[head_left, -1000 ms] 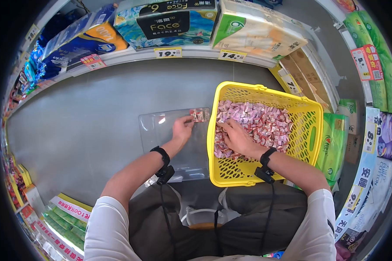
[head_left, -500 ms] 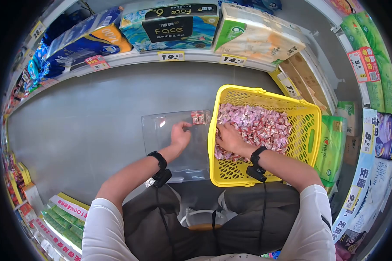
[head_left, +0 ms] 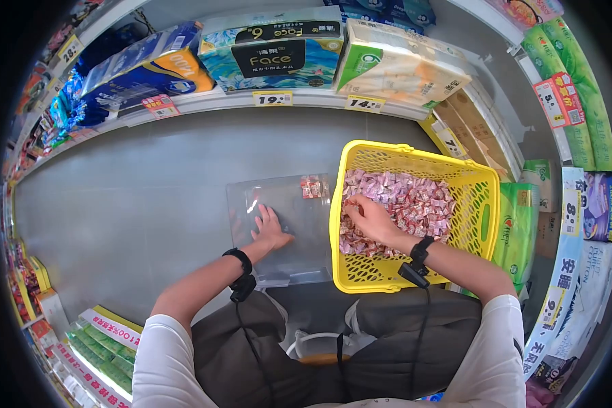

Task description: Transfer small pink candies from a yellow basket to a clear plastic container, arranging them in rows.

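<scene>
My left hand is open, its fingers spread inside the clear plastic box on the floor. Nothing is in its grip. A small group of red-and-white wrapped candies lies in the box's far right corner, apart from that hand. Just to the right stands a yellow shopping basket holding a heap of pink and red wrapped candies. My right hand is in the basket near its left wall, fingers pinched together among the candies. The fingertips are partly hidden against the wrappers.
Tissue packs, such as a blue Face pack, line the shelf ahead. A green tissue pack stands close to the basket's right side. Grey floor stretches left of the box. My knees border the near side.
My left hand has moved down and left within the box, its fingers now spread. My right hand has lifted slightly among the candies, with its fingers pinched. The whole view has shifted a little.
</scene>
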Demonstrator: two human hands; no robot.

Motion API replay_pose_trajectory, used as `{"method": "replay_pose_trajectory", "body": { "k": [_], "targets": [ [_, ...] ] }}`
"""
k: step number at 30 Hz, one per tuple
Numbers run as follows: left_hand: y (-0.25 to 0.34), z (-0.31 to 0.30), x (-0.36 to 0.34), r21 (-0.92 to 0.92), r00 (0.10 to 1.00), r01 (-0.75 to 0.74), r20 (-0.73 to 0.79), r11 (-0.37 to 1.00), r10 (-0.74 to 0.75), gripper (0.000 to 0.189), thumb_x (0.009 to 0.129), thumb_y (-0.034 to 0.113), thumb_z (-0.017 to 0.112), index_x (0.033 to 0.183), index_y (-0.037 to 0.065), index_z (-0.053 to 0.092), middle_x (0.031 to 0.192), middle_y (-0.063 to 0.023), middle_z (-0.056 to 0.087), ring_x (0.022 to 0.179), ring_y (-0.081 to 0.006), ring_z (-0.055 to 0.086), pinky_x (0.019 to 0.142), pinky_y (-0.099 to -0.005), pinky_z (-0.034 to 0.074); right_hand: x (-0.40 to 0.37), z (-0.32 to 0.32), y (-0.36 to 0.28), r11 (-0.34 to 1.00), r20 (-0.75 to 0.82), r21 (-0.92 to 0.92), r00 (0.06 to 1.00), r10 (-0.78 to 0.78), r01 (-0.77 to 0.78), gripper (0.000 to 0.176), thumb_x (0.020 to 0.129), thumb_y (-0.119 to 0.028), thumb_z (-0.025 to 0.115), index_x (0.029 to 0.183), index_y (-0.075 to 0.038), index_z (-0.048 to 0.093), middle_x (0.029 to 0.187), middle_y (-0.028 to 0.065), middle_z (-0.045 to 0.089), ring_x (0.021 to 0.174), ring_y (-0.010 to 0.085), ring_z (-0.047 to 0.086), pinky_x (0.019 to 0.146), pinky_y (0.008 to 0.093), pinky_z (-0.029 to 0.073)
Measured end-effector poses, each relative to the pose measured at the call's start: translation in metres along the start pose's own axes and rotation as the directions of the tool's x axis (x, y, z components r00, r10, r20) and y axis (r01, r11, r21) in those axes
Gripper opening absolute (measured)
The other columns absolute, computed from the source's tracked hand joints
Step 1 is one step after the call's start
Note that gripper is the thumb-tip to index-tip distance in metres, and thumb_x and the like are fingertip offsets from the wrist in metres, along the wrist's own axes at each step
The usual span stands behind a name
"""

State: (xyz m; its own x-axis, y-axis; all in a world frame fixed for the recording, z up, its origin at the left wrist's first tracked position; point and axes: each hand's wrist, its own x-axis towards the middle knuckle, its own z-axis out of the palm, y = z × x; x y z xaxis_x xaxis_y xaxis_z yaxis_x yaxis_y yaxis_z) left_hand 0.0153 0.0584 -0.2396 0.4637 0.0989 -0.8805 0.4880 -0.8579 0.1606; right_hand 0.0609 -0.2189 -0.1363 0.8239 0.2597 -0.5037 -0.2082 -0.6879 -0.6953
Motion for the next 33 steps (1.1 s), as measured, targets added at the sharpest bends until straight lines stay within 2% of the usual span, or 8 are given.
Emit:
{"method": "replay_pose_trajectory", "body": {
  "k": [12,18,21,24,26,27,29,33],
  "targets": [
    [-0.041,-0.005,0.01,0.351,0.959,-0.182,-0.142,0.918,0.244,0.151,0.056,0.035,0.097,0.159,0.019,-0.012,0.166,-0.012,-0.017,0.154,-0.0383,0.002,0.114,-0.0686,0.025,-0.02,-0.007,-0.047,0.763,-0.203,0.525,0.926,-0.319,0.378,0.013,0.098,-0.011,0.058,0.107,-0.001,0.06,0.08,0.0002,0.055,0.065,0.0042,0.05,0.059,0.0223,0.04],
    [-0.019,-0.015,0.003,0.133,0.985,-0.126,-0.097,0.983,0.139,0.127,0.072,0.03,0.085,0.16,0.016,-0.007,0.166,-0.0133,-0.014,0.154,-0.0376,0.0,0.114,-0.0682,0.023,-0.034,-0.011,-0.087,0.657,-0.181,0.615,0.889,-0.421,0.436,0.023,0.093,-0.003,0.065,0.113,0.001,0.056,0.091,0.0019,0.059,0.063,-0.0001,0.051,0.053,0.017,0.039],
    [-0.014,-0.017,-0.004,0.153,0.989,-0.138,-0.033,0.979,0.144,0.118,0.077,0.029,0.078,0.16,0.016,-0.005,0.166,-0.0122,-0.018,0.154,-0.0378,-0.002,0.114,-0.0699,0.022,-0.033,-0.01,-0.085,0.817,-0.055,0.39,0.897,-0.44,0.424,0.032,0.09,-0.006,0.071,0.119,0.0,0.058,0.084,0.0057,0.063,0.051,0.0001,0.047,0.051,0.0177,0.039],
    [-0.013,-0.013,-0.009,0.147,0.988,-0.139,-0.045,0.979,0.147,0.097,0.081,0.027,0.072,0.159,0.011,0.017,0.167,-0.0164,-0.006,0.154,-0.0364,0.002,0.117,-0.0624,0.024,-0.028,0.003,-0.075,0.82,-0.05,0.467,0.936,-0.35,0.331,0.04,0.087,-0.011,0.076,0.123,-0.002,0.059,0.078,0.0032,0.066,0.05,0.0006,0.047,0.049,0.02,0.038],
    [-0.03,0.009,0.019,0.074,0.731,-0.469,-0.527,0.88,0.434,0.059,0.092,0.026,0.065,0.144,0.004,0.046,0.157,-0.0217,0.032,0.143,-0.0347,0.038,0.111,-0.0488,0.04,-0.024,0.002,-0.071,0.845,-0.038,0.384,0.921,-0.389,0.373,0.041,0.086,-0.013,0.078,0.122,-0.003,0.061,0.078,0.004,0.068,0.049,0.0013,0.047,0.049,0.0215,0.039],
    [-0.021,0.001,0.008,0.074,0.733,-0.468,-0.525,0.881,0.433,0.059,0.092,0.026,0.065,0.144,0.004,0.046,0.157,-0.0217,0.032,0.143,-0.0347,0.038,0.111,-0.0488,0.04,-0.023,0.002,-0.07,0.859,-0.023,0.299,0.903,-0.428,0.415,0.042,0.085,-0.015,0.079,0.122,-0.004,0.063,0.077,0.0047,0.07,0.049,0.002,0.048,0.048,0.023,0.04],
    [0.015,-0.033,-0.04,-0.721,0.792,-0.584,-0.404,0.374,0.459,0.033,0.102,0.026,0.055,0.122,0.0,0.061,0.125,-0.0162,0.062,0.11,-0.0242,0.064,0.094,-0.035,0.051,-0.024,-0.004,-0.079,0.909,0.007,0.27,0.943,-0.333,0.319,0.038,0.085,-0.016,0.079,0.118,-0.005,0.065,0.081,0.0068,0.071,0.048,0.0028,0.049,0.047,0.024,0.041],
    [0.045,-0.047,-0.093,-0.778,0.672,-0.621,-0.466,0.095,0.575,0.037,0.108,0.029,0.045,0.119,-0.003,0.06,0.103,-0.0086,0.068,0.085,-0.0149,0.065,0.079,-0.0302,0.053,-0.026,-0.004,-0.09,0.904,-0.105,0.247,0.937,-0.333,0.349,0.028,0.086,-0.017,0.077,0.11,-0.006,0.069,0.083,0.0089,0.074,0.048,0.005,0.054,0.045,0.0257,0.042]
  ]
}}
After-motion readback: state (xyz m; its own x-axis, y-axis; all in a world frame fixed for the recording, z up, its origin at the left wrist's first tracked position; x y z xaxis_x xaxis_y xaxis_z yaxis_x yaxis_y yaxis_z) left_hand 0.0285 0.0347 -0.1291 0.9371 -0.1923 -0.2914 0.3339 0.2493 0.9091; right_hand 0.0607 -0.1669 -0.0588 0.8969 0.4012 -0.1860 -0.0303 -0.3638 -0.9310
